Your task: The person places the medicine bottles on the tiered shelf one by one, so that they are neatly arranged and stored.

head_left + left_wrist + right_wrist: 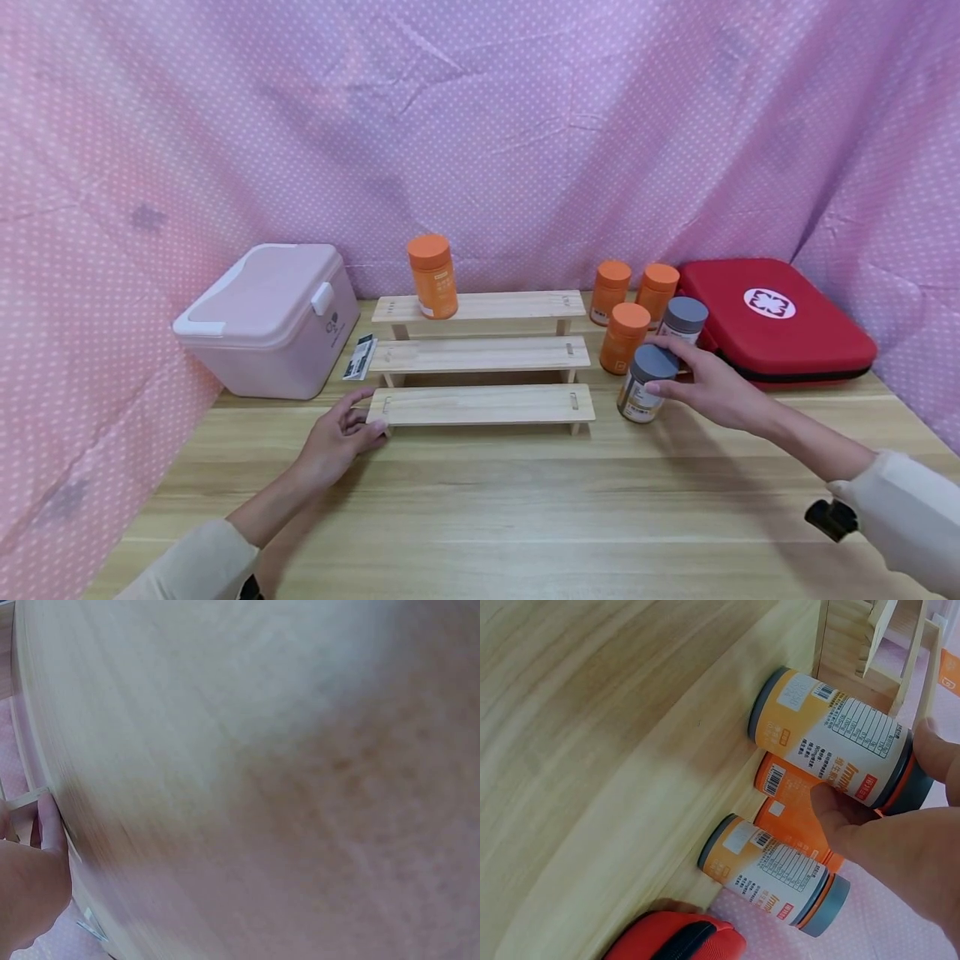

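At the left end of a three-tier wooden display rack (480,404), my left hand (333,442) grips the lowest tier between thumb and fingers. In the left wrist view, the left hand (34,885) shows at the edge, its fingertips round a wooden end piece. My right hand (708,387) holds a grey-lidded supplement bottle (641,404) near its lid, just right of the rack. The right wrist view shows thumb and fingers on either side of this white-and-orange labelled bottle (825,735). An orange bottle (435,283) stands on the top tier, towards the left.
Behind the held bottle stand a second grey-lidded bottle (685,317) and three orange bottles (624,337). A red first-aid case (780,325) lies at right, a pale pink lidded box (270,325) at left. A small printed card (360,358) lies between box and rack.
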Demonstrator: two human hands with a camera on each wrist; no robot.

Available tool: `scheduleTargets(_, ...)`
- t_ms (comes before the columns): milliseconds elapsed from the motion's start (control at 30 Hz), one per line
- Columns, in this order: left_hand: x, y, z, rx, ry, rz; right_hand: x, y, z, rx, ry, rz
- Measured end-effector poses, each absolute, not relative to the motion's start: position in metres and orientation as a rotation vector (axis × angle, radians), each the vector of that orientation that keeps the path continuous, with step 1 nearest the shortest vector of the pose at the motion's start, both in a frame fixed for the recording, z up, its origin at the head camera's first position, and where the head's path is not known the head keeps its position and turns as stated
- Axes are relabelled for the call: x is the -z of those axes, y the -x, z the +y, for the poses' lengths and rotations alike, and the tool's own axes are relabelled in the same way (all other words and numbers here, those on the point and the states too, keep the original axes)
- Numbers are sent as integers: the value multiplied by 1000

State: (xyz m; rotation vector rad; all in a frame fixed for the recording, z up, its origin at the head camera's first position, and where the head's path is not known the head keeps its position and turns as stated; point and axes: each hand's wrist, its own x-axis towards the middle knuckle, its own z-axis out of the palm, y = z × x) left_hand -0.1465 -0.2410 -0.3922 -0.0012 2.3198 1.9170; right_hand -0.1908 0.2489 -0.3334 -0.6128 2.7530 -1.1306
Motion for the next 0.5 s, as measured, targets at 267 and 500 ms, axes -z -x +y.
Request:
scheduleTargets(267,393,147,-241,-1919,-7,2320,335,190,249,1136,644,2773)
scheduleTargets(500,395,148,-242,-1915,-9,2317,335,190,250,1125,671,2800)
